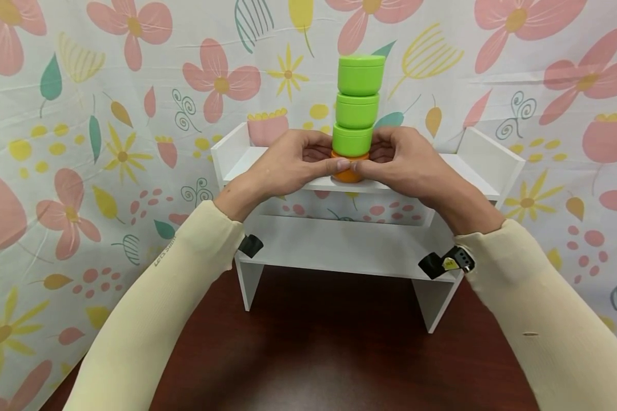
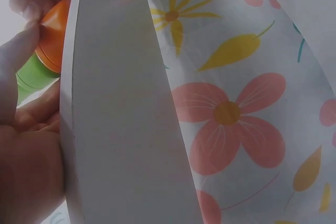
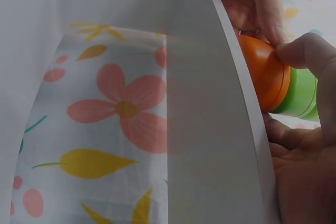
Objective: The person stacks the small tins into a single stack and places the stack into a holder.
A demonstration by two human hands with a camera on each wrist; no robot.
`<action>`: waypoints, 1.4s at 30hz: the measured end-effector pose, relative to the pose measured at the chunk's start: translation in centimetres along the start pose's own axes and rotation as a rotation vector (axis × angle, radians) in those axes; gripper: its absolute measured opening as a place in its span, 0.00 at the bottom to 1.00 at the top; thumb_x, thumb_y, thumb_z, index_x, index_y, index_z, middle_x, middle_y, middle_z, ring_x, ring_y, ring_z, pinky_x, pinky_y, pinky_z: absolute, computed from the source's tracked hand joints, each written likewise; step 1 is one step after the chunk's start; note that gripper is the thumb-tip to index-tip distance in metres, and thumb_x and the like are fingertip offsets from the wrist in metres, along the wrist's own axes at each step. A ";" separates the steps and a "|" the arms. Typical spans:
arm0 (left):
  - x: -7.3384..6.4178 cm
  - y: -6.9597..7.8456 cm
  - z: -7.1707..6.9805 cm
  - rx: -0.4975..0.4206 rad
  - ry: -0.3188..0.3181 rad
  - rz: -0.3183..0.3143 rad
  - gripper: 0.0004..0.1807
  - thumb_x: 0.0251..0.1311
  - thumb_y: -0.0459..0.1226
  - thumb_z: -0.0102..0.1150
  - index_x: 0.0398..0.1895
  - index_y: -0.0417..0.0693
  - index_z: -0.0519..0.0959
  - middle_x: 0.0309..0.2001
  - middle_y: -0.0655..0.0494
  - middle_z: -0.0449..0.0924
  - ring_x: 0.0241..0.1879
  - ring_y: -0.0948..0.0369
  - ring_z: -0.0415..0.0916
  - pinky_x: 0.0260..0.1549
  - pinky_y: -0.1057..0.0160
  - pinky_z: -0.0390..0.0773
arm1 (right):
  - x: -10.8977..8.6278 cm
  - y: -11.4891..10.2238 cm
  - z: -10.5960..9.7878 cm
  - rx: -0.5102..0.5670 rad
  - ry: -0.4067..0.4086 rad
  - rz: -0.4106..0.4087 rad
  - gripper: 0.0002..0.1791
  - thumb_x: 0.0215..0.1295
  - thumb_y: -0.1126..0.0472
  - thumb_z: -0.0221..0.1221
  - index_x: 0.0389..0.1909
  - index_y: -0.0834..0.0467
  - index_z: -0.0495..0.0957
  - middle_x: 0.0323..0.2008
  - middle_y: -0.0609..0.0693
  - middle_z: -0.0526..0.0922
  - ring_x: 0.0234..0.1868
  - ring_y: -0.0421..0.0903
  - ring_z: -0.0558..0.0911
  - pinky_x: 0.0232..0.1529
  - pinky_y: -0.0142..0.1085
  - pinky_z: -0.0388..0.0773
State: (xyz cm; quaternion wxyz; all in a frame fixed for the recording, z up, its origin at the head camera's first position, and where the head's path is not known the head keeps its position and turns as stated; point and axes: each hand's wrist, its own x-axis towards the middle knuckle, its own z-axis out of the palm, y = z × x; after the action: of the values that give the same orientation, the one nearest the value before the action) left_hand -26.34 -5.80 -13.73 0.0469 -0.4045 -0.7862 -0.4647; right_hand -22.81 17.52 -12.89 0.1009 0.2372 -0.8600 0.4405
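A column of lidded round containers stands at the upper shelf, in the middle of the head view. At its bottom is an orange container [image 1: 347,175], with a lower green container [image 1: 352,141], a middle green container [image 1: 357,111] and a top green container [image 1: 360,76] above it. My left hand [image 1: 288,162] grips the orange one from the left, thumb across its front. From the other side my right hand [image 1: 408,162] grips it too, and the thumbs nearly meet. Both wrist views show the orange container [image 2: 55,32] partly behind the shelf board; its base is hidden there.
The white two-tier rack [image 1: 329,242] stands on a dark reddish-brown table [image 1: 308,365]. Its upper tier has raised side panels [image 1: 493,157]. A flower-printed cloth [image 1: 133,114] hangs behind and at the sides. Each wrist carries a black strap-mounted device [image 1: 446,262].
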 end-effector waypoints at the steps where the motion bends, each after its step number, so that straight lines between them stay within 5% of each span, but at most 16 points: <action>1: 0.0 0.0 0.0 -0.003 -0.002 -0.002 0.22 0.69 0.44 0.72 0.60 0.41 0.83 0.49 0.53 0.88 0.48 0.61 0.87 0.53 0.62 0.84 | 0.0 0.0 0.0 -0.002 -0.002 0.001 0.23 0.68 0.57 0.70 0.58 0.66 0.80 0.49 0.58 0.88 0.45 0.44 0.88 0.46 0.28 0.83; 42: 0.0 0.1 0.1 -0.002 -0.035 -0.051 0.24 0.69 0.45 0.71 0.61 0.41 0.81 0.50 0.52 0.87 0.49 0.61 0.87 0.52 0.61 0.84 | 0.1 0.4 -0.2 -0.024 -0.033 0.019 0.25 0.69 0.56 0.69 0.62 0.65 0.79 0.53 0.59 0.87 0.48 0.45 0.87 0.48 0.29 0.83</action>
State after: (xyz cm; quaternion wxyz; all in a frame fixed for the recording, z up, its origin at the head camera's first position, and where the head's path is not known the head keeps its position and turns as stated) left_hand -26.27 -5.70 -13.68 0.0208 -0.3923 -0.7967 -0.4592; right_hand -23.07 17.84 -12.99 0.0855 0.2351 -0.8689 0.4271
